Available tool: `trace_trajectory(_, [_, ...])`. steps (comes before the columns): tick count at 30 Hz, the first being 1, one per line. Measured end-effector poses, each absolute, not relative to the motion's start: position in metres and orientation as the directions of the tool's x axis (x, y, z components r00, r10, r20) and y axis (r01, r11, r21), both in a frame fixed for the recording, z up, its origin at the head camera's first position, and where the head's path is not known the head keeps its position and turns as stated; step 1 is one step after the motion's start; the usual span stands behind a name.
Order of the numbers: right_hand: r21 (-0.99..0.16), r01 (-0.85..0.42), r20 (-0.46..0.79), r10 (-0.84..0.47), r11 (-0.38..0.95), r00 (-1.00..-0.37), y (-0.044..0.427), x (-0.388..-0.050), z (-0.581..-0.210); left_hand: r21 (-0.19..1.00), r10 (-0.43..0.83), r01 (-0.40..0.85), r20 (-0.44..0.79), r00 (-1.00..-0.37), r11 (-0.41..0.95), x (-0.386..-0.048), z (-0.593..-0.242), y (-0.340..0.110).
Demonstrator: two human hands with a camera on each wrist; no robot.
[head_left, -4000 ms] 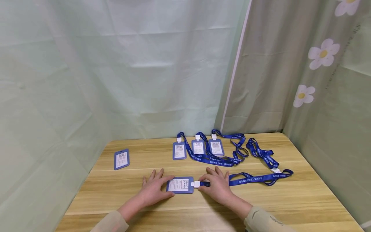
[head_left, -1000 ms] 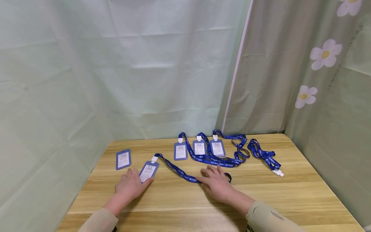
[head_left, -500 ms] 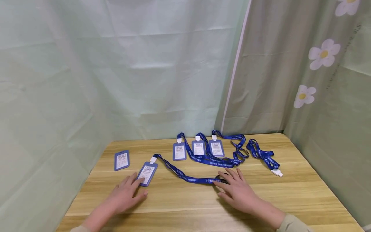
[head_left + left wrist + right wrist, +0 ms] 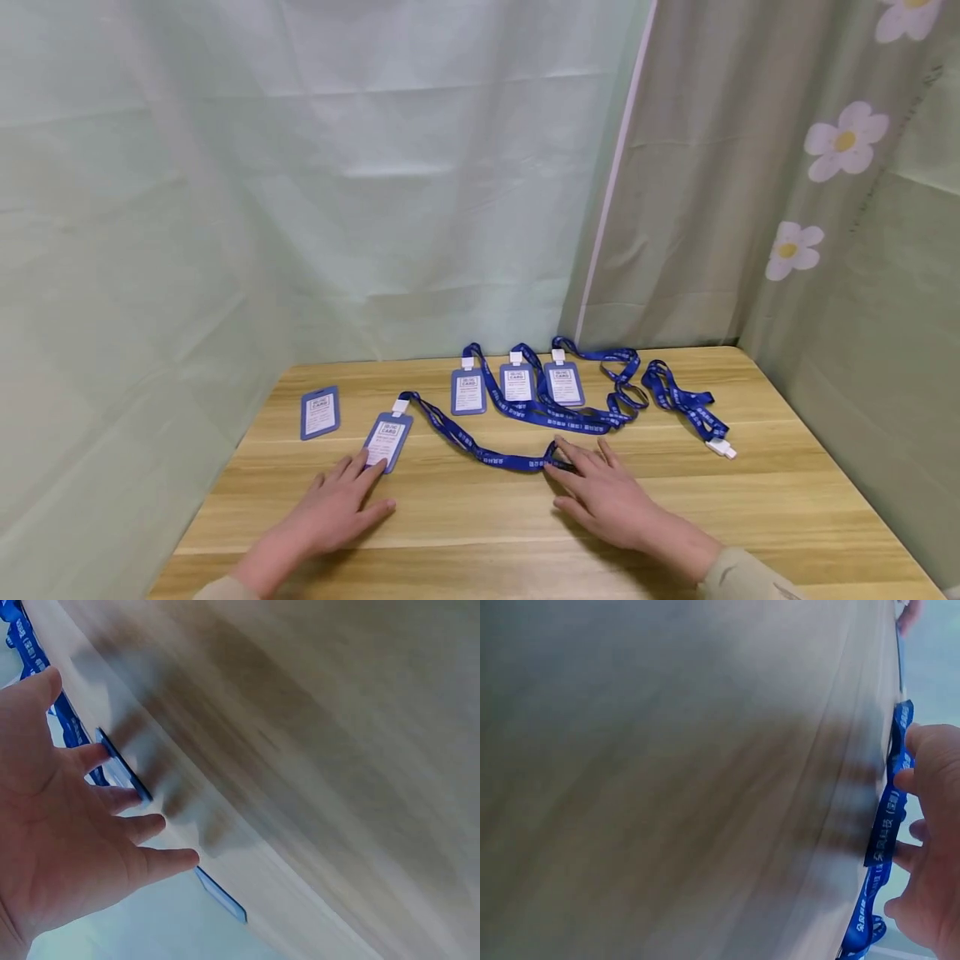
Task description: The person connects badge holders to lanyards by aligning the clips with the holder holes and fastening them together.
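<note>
A blue ID badge holder (image 4: 387, 442) with a white card lies tilted on the table, left of centre. My left hand (image 4: 330, 508) is spread below it, fingertips resting on its lower part. From the badge's white clip (image 4: 401, 407) a blue printed lanyard (image 4: 468, 446) runs right along the wood. My right hand (image 4: 611, 500) touches the lanyard's far end with its fingers extended, partly covering it. In the left wrist view, fingers (image 4: 94, 755) meet the badge edge. The right wrist view has the fingers (image 4: 909, 780) against the blue strap (image 4: 889, 817).
Three badges, including the middle one (image 4: 517, 383), stand in a row at the back with tangled lanyards (image 4: 577, 419). A badge without a lanyard (image 4: 320, 413) lies at the left. A folded lanyard (image 4: 678, 400) with a white clip lies at the right. Curtains (image 4: 420, 167) hang behind.
The badge has gone from lying sideways between my hands to nearly upright at the left, its lanyard trailing right. My left hand has loosened from its edge; my right hand has shifted the lanyard's end.
</note>
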State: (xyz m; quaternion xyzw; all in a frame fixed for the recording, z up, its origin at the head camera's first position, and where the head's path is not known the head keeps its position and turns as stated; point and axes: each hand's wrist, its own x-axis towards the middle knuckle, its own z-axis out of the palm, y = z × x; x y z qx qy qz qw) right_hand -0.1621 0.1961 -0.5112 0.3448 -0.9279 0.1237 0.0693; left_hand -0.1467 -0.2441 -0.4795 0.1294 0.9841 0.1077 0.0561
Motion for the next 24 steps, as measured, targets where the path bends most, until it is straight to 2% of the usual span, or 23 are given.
trace_trajectory(5, [-0.19,-0.648,0.209,-0.614,0.738,-0.761,0.19,-0.169,-0.512,0.22,0.265,0.243,-0.072,-0.962,0.945,-0.157,-0.482,-0.238])
trace_trajectory(16, [-0.242,-0.578,0.203,-0.542,0.779,-0.816,0.182,-0.179,-0.513,0.2,0.221,0.186,-0.169,-0.961,0.962,-0.182,-0.478,-0.223])
trace_trajectory(24, [-0.203,-0.596,0.179,-0.569,0.777,-0.803,0.183,-0.184,-0.515,0.186,0.217,0.183,-0.18,-0.96,0.965,-0.19,-0.477,-0.214])
